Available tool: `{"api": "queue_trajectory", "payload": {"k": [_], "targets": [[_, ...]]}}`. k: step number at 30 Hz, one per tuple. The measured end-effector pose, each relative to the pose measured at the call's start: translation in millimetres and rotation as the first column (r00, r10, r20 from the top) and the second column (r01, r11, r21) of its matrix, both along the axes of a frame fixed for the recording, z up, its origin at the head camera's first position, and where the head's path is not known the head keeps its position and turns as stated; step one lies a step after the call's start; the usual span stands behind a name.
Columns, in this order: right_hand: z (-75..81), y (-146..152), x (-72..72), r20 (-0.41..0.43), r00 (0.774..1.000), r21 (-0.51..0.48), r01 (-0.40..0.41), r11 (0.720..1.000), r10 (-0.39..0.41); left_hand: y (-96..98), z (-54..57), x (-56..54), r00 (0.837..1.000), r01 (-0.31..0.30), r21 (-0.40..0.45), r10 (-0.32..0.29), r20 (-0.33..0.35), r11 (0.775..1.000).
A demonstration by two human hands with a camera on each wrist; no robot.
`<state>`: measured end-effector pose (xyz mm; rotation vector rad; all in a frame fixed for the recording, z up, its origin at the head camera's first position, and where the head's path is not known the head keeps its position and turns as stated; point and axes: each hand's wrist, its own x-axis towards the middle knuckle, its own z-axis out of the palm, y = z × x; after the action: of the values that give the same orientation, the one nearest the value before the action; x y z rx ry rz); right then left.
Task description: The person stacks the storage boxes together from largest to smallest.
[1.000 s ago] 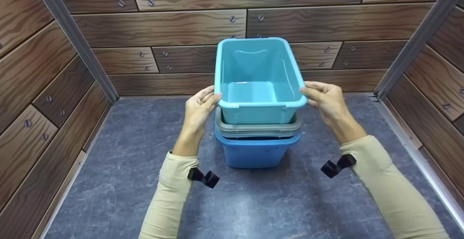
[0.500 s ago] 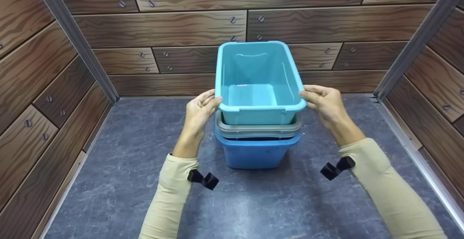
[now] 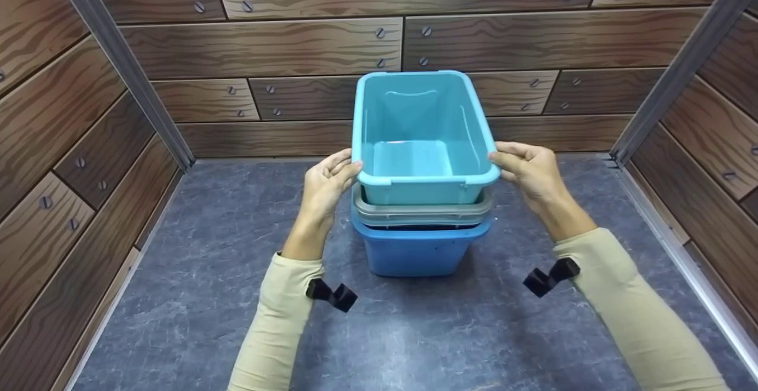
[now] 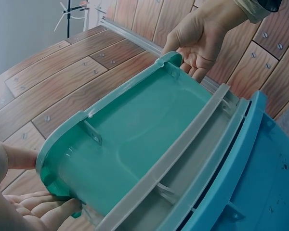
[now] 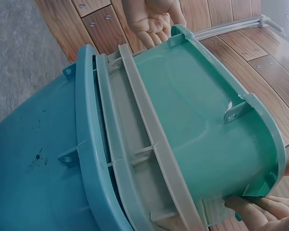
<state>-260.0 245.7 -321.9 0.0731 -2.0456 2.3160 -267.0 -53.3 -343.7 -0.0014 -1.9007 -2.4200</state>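
A turquoise plastic bin sits partway inside a grey bin, its front wall showing above the grey rim. Under them stands a blue bin on the floor. My left hand pinches the turquoise rim at its near left corner, thumb on top and fingers below. At the near right corner my right hand grips the same rim in a like way. Both wrist views show two pale rims stacked between the turquoise bin and the blue bin. Inside, the turquoise bin shows a bare bottom.
The dark grey marbled floor spreads around the stack. Wood-print walls enclose the back and both sides, with metal posts at the corners. Black mounts are fixed at both sleeves' cuffs.
The turquoise bin has come down slightly into the grey bin, most of it in the first half second. Both hands moved down with it, keeping their hold. The lower bins stayed put.
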Motion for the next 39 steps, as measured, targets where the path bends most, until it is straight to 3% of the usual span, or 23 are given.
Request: {"api": "queue_trajectory", "payload": {"k": [11,27,32,39], "targets": [[-5.7,-1.3,-2.0,0.002,1.0,0.017,-0.006,1.0,0.006,-3.3,-5.6,-0.3,1.0,0.027,-0.011,-0.027,0.009,1.0],[-10.4,-1.3,-3.8,0.037,0.999,0.068,-0.009,0.998,0.006,-2.9,-8.9,-1.0,1.0,-0.014,-0.059,0.015,0.02,0.998],[-12.8,-1.8,-4.7,0.03,1.0,0.133,0.0,0.991,-0.004,-2.0,-11.9,-1.9,1.0,-0.009,-0.078,0.008,-0.016,0.997],[-15.1,-2.5,-5.1,0.006,1.0,0.247,0.023,0.969,-0.025,-1.5,-14.0,-3.4,0.999,-0.023,-0.176,0.015,-0.046,0.984]]}}
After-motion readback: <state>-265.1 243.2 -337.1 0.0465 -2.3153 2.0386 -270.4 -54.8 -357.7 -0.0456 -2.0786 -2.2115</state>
